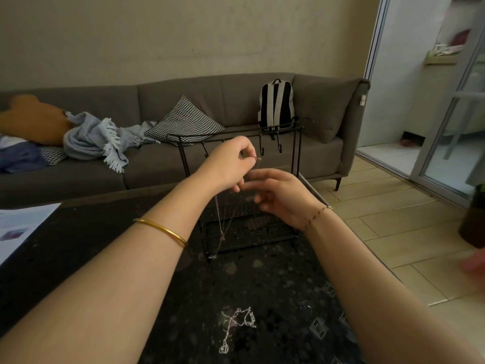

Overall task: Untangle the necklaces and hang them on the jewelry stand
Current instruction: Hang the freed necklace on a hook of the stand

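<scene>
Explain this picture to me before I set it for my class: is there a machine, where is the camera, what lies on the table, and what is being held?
There is no machine here: these are a person's two bare arms. The single picture comes from a camera worn on the head, looking forward and down, so the arms reach in from the bottom. The left hand pinches a thin necklace near its top. That pinch is the grip, and the chain hangs down in front of the black wire jewelry stand. The right hand is just below, with its fingers near the chain; I cannot tell whether it holds anything. Nearer the camera, a second, tangled necklace lies on the dark speckled table. A sheet of paper sits at the table's left edge.
</scene>
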The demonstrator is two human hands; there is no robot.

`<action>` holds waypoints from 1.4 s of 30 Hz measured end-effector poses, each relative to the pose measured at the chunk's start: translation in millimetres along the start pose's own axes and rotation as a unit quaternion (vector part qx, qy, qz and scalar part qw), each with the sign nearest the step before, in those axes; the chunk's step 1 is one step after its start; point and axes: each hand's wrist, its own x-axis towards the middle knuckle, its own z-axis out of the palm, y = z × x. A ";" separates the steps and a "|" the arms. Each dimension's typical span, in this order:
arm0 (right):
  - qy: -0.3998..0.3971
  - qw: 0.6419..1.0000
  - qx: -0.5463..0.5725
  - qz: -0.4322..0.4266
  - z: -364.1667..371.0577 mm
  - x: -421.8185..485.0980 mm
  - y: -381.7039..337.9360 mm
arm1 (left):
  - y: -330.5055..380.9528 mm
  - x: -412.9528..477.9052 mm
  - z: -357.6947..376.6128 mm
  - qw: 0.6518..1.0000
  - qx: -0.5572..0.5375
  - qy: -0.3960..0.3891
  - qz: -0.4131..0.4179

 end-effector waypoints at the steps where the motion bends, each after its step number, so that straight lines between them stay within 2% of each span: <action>1: 0.000 1.000 -0.003 -0.008 2.3 3.1 -2.6 | -1.9 1.4 -1.0 1.000 0.008 0.010 -0.002; 3: 0.016 0.999 -0.036 -0.025 6.5 10.6 -7.5 | -5.9 3.8 -5.0 0.999 0.024 0.031 -0.011; 5: 0.049 0.990 -0.118 -0.052 9.0 16.7 -13.7 | -11.2 6.9 -9.6 0.998 0.038 0.047 -0.017; 8: 0.098 0.963 -0.232 -0.099 10.1 27.0 -26.8 | -16.9 13.7 -18.6 0.996 0.059 0.062 -0.024; 12: 0.148 0.926 -0.313 -0.150 7.9 41.2 -41.3 | -19.0 23.1 -24.1 0.994 0.058 0.074 -0.048; 18: 0.185 0.891 -0.384 -0.157 9.8 57.3 -43.3 | -23.7 31.2 -22.0 0.987 0.109 0.111 -0.044; 23: 0.204 0.865 -0.430 -0.155 17.6 70.1 -36.3 | -27.9 33.6 -21.8 0.961 0.206 0.177 -0.054; 28: 0.223 0.838 -0.476 -0.149 24.0 83.9 -25.7 | -35.3 32.7 -20.0 0.950 0.246 0.190 -0.042; 35: 0.212 0.840 -0.489 -0.099 21.7 92.6 -7.3 | -39.7 24.4 -14.8 0.928 0.323 0.184 0.008; 42: 0.199 0.857 -0.468 -0.085 22.5 92.2 -1.2 | -43.6 25.7 -11.9 0.919 0.351 0.176 0.016</action>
